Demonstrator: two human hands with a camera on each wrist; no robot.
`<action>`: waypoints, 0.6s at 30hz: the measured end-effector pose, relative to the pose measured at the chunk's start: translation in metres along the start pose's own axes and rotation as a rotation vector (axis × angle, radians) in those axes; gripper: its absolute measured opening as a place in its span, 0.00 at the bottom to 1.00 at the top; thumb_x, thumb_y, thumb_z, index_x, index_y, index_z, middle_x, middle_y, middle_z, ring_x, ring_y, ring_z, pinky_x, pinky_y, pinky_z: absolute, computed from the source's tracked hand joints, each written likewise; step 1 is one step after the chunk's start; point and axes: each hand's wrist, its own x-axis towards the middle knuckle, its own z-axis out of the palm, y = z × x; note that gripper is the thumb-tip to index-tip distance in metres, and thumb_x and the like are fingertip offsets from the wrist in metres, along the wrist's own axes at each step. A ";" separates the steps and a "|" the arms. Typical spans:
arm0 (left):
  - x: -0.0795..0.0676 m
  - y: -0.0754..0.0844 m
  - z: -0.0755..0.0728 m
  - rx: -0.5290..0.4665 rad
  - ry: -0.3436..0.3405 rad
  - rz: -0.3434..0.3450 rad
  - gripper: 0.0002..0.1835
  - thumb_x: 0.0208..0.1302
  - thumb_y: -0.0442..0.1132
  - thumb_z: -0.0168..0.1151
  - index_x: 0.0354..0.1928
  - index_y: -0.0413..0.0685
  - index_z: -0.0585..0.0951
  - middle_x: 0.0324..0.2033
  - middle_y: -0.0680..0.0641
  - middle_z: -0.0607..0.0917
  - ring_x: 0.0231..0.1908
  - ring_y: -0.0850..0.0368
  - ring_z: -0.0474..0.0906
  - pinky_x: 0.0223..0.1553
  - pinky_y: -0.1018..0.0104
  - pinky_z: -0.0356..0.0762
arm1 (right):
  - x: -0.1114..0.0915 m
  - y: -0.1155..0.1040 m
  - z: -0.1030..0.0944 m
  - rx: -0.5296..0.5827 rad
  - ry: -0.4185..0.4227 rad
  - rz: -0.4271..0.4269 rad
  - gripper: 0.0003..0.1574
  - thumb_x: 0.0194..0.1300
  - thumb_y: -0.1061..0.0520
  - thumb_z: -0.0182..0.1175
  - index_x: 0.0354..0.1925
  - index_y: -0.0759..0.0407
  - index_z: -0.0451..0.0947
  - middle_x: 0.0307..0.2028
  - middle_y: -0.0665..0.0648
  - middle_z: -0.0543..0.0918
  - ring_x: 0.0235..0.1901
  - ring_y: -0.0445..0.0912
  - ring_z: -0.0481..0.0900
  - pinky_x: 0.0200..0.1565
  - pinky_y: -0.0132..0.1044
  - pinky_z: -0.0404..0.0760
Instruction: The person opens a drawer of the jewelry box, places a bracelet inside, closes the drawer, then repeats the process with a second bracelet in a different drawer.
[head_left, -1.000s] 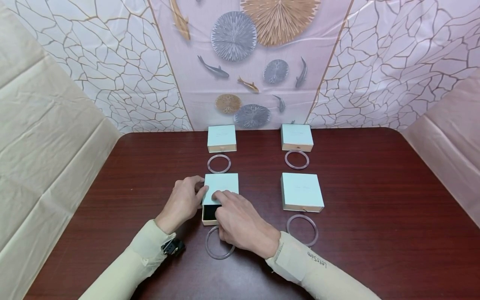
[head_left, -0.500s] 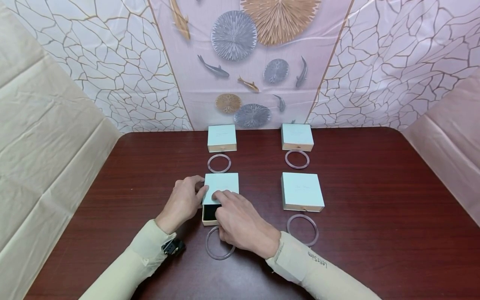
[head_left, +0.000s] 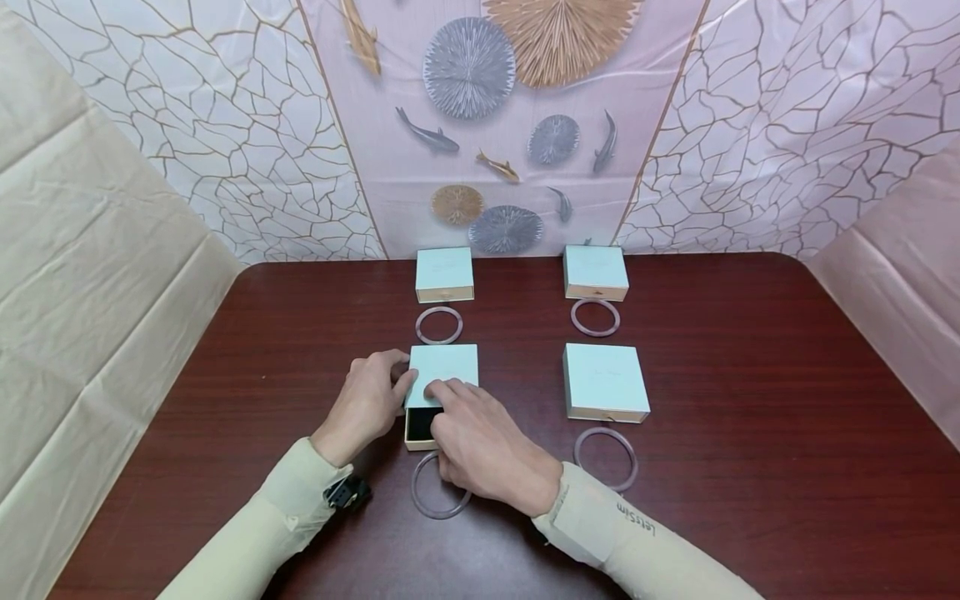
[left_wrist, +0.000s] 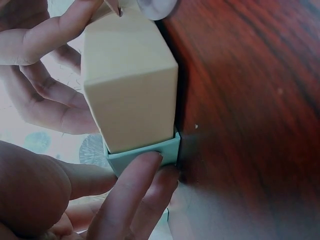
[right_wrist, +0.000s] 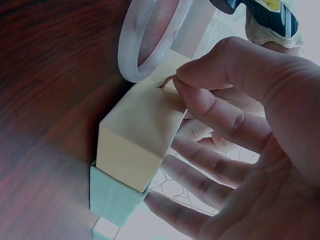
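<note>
A pale mint jewelry box [head_left: 450,362] lies near the table's middle, its cream drawer [left_wrist: 132,110] partly pulled out toward me. Black lining shows inside the drawer in the head view. My left hand [head_left: 367,400] holds the box's outer sleeve at its left side, with fingers against the sleeve wall in the left wrist view. Between thumb and index finger, my right hand [head_left: 487,450] pinches the small ribbon tab [right_wrist: 169,80] on the drawer's front. A translucent pale purple bangle [head_left: 442,513] lies just in front of the drawer, partly hidden by the right hand.
Another mint box [head_left: 607,379] sits to the right, with a bangle [head_left: 632,467] before it. Farther back are a left box [head_left: 445,268] and a right box [head_left: 595,265], fronted by a left bangle [head_left: 438,341] and a right bangle [head_left: 596,333]. Patterned cloth [head_left: 262,167] hangs behind the table.
</note>
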 end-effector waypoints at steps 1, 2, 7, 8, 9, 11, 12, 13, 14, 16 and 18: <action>0.000 0.000 0.000 0.000 0.000 0.000 0.14 0.75 0.38 0.58 0.55 0.37 0.83 0.27 0.46 0.86 0.19 0.62 0.79 0.29 0.67 0.76 | 0.000 0.000 0.000 0.000 0.000 -0.001 0.22 0.48 0.61 0.69 0.08 0.47 0.71 0.56 0.55 0.80 0.56 0.50 0.78 0.55 0.45 0.82; 0.000 0.000 0.000 -0.001 0.000 0.000 0.14 0.75 0.38 0.58 0.55 0.37 0.83 0.27 0.46 0.86 0.19 0.62 0.79 0.29 0.67 0.76 | 0.000 0.000 0.000 0.000 0.001 -0.002 0.21 0.48 0.60 0.69 0.08 0.47 0.71 0.56 0.55 0.80 0.56 0.50 0.78 0.55 0.45 0.82; 0.000 0.000 0.000 -0.003 0.000 -0.002 0.15 0.75 0.38 0.59 0.56 0.37 0.83 0.29 0.45 0.87 0.19 0.62 0.79 0.29 0.66 0.77 | 0.000 0.000 0.000 0.001 0.003 -0.004 0.21 0.48 0.60 0.69 0.08 0.47 0.72 0.56 0.56 0.80 0.56 0.50 0.78 0.56 0.45 0.81; 0.000 0.000 0.000 -0.003 0.000 -0.002 0.15 0.75 0.38 0.59 0.56 0.37 0.83 0.29 0.45 0.87 0.19 0.62 0.79 0.29 0.66 0.77 | 0.000 0.000 0.000 0.003 0.003 -0.003 0.21 0.48 0.60 0.69 0.08 0.47 0.72 0.56 0.56 0.80 0.56 0.50 0.78 0.56 0.46 0.81; 0.000 0.001 0.000 -0.004 -0.001 -0.002 0.15 0.75 0.38 0.59 0.56 0.37 0.83 0.30 0.45 0.87 0.19 0.62 0.80 0.29 0.66 0.77 | 0.000 0.000 0.000 0.004 0.002 -0.004 0.21 0.48 0.60 0.69 0.08 0.47 0.72 0.56 0.56 0.80 0.56 0.50 0.77 0.56 0.46 0.81; 0.000 0.000 0.000 -0.006 -0.003 -0.002 0.14 0.75 0.38 0.58 0.56 0.37 0.83 0.30 0.45 0.87 0.19 0.62 0.80 0.29 0.66 0.77 | 0.000 0.000 0.000 0.006 -0.001 -0.003 0.21 0.49 0.60 0.69 0.08 0.47 0.72 0.56 0.56 0.80 0.56 0.50 0.77 0.56 0.46 0.81; 0.000 0.000 0.000 -0.007 -0.004 -0.002 0.14 0.75 0.38 0.58 0.55 0.37 0.83 0.30 0.45 0.87 0.19 0.62 0.80 0.29 0.66 0.77 | 0.000 0.000 0.000 0.008 -0.002 -0.002 0.21 0.49 0.61 0.69 0.08 0.47 0.72 0.56 0.56 0.80 0.56 0.50 0.77 0.56 0.46 0.81; 0.000 0.000 0.000 -0.010 -0.005 -0.002 0.14 0.75 0.38 0.58 0.55 0.38 0.83 0.30 0.45 0.87 0.19 0.62 0.80 0.29 0.66 0.77 | 0.000 0.001 0.000 0.008 -0.003 -0.003 0.21 0.49 0.61 0.68 0.08 0.47 0.72 0.56 0.56 0.80 0.56 0.50 0.77 0.56 0.46 0.81; 0.000 0.000 0.000 -0.013 -0.006 -0.004 0.14 0.75 0.38 0.58 0.55 0.38 0.83 0.30 0.45 0.87 0.19 0.62 0.80 0.29 0.66 0.78 | 0.000 0.001 0.000 0.006 -0.003 -0.003 0.21 0.49 0.61 0.68 0.08 0.47 0.72 0.56 0.56 0.80 0.56 0.50 0.77 0.56 0.46 0.81; 0.000 0.000 0.000 -0.016 -0.008 -0.005 0.14 0.75 0.38 0.58 0.56 0.37 0.83 0.30 0.45 0.87 0.19 0.62 0.81 0.30 0.66 0.78 | 0.000 0.001 0.000 0.006 -0.003 -0.004 0.22 0.49 0.61 0.68 0.08 0.47 0.72 0.56 0.56 0.80 0.56 0.50 0.77 0.56 0.46 0.81; 0.000 0.000 0.000 -0.022 -0.011 -0.010 0.15 0.75 0.38 0.58 0.56 0.37 0.82 0.30 0.45 0.87 0.20 0.61 0.81 0.30 0.66 0.79 | 0.000 0.001 0.000 0.003 -0.003 -0.005 0.22 0.49 0.60 0.68 0.08 0.47 0.72 0.56 0.56 0.80 0.56 0.50 0.77 0.56 0.46 0.81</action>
